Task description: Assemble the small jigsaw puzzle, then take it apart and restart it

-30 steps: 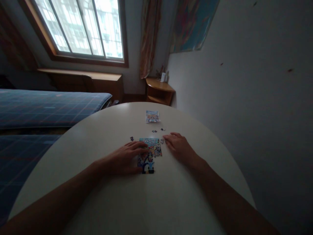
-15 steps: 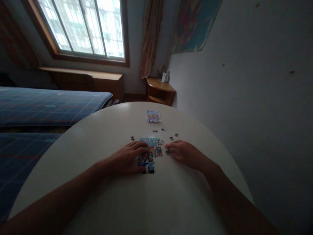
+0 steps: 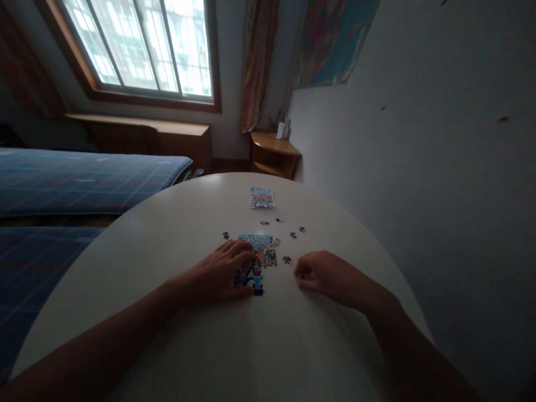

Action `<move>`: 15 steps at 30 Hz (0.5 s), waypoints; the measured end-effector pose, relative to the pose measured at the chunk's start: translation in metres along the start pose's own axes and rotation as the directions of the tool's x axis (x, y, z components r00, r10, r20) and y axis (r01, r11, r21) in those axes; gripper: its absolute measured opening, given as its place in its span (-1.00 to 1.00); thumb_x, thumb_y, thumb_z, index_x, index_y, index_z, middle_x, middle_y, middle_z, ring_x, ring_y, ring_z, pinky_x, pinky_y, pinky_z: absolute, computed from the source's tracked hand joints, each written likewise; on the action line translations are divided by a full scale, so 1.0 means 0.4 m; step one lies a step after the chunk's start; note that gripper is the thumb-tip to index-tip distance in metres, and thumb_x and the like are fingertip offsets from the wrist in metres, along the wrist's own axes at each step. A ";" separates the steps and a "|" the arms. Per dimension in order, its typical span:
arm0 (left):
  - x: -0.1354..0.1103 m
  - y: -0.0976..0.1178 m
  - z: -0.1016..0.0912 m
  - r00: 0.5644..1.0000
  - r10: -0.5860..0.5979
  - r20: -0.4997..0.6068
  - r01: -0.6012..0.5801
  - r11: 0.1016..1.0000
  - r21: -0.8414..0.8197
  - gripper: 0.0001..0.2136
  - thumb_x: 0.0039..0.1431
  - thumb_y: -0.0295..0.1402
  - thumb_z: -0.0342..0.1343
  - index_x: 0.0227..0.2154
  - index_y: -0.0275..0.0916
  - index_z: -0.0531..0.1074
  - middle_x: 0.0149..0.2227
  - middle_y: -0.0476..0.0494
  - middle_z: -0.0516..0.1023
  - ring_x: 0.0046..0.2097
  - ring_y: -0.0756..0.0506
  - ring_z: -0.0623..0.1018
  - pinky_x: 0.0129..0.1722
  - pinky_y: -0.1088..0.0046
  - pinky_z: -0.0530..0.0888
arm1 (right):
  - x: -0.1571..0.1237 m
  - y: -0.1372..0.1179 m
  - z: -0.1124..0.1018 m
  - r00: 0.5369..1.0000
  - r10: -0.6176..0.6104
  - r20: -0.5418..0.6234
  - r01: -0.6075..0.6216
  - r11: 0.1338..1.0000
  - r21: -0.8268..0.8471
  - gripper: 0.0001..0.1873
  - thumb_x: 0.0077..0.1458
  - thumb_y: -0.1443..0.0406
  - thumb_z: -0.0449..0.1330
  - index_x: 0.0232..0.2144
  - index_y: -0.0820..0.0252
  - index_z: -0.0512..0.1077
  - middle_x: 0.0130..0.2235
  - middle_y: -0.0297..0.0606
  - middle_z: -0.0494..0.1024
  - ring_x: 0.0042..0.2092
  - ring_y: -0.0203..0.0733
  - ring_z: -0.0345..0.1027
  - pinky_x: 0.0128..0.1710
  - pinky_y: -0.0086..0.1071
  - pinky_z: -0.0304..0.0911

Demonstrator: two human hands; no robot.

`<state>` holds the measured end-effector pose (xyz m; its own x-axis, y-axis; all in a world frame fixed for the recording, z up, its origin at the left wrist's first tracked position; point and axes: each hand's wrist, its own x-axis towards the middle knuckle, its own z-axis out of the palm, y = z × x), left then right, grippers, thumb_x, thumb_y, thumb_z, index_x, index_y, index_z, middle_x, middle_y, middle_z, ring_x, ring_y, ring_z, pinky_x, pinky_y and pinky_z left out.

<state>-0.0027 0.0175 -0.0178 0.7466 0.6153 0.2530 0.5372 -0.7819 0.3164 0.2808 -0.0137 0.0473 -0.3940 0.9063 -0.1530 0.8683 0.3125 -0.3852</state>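
Observation:
A small, colourful, partly assembled jigsaw puzzle (image 3: pixel 260 253) lies on a round white table (image 3: pixel 251 340). My left hand (image 3: pixel 220 273) rests flat on the puzzle's left side, fingers spread over it. My right hand (image 3: pixel 324 276) sits on the table to the right of the puzzle, fingers curled in; what they hold, if anything, is hidden. One loose piece (image 3: pixel 287 259) lies between the puzzle and my right hand. Several more loose pieces (image 3: pixel 293 234) are scattered just beyond.
A small printed picture card (image 3: pixel 261 197) lies further back on the table. A single piece (image 3: pixel 226 235) lies left of the puzzle. A bed with a blue checked cover (image 3: pixel 84 178) is at the left, a wooden corner shelf (image 3: pixel 274 152) behind, a wall at the right.
My right hand has drawn back from the puzzle's right edge toward me and curled shut, leaving one piece on the table. My left hand has stayed on the puzzle.

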 end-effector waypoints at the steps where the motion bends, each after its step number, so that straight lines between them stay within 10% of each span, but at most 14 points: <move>1: 0.000 0.003 0.001 1.000 -0.003 0.000 0.003 1.000 0.003 -0.40 0.14 -0.02 0.22 0.18 -0.11 0.24 0.24 -0.25 0.26 0.22 -0.36 0.32 0.22 0.00 0.31 | -0.002 -0.014 0.007 1.000 -0.026 0.002 0.026 0.999 0.033 -0.82 -0.06 0.48 0.29 -0.36 0.18 0.59 -0.34 -0.24 0.63 -0.33 -0.19 0.48 -0.33 -0.39 0.30; 15: 0.000 0.006 0.005 1.000 0.003 -0.027 -0.003 1.000 0.022 -0.43 0.14 -0.05 0.22 0.15 -0.12 0.26 0.21 -0.26 0.28 0.22 -0.33 0.33 0.23 0.00 0.29 | 0.052 -0.084 0.106 0.999 0.026 -0.036 -0.004 0.861 0.509 -0.86 -0.01 0.36 0.34 -0.31 0.23 0.62 -0.46 -0.31 0.56 -0.43 -0.32 0.38 -0.44 -0.49 0.21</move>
<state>-0.0006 0.0155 -0.0189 0.7374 0.6153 0.2784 0.5439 -0.7855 0.2954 0.2306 -0.0174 0.0185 -0.3599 0.9239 -0.1303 0.5961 0.1203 -0.7938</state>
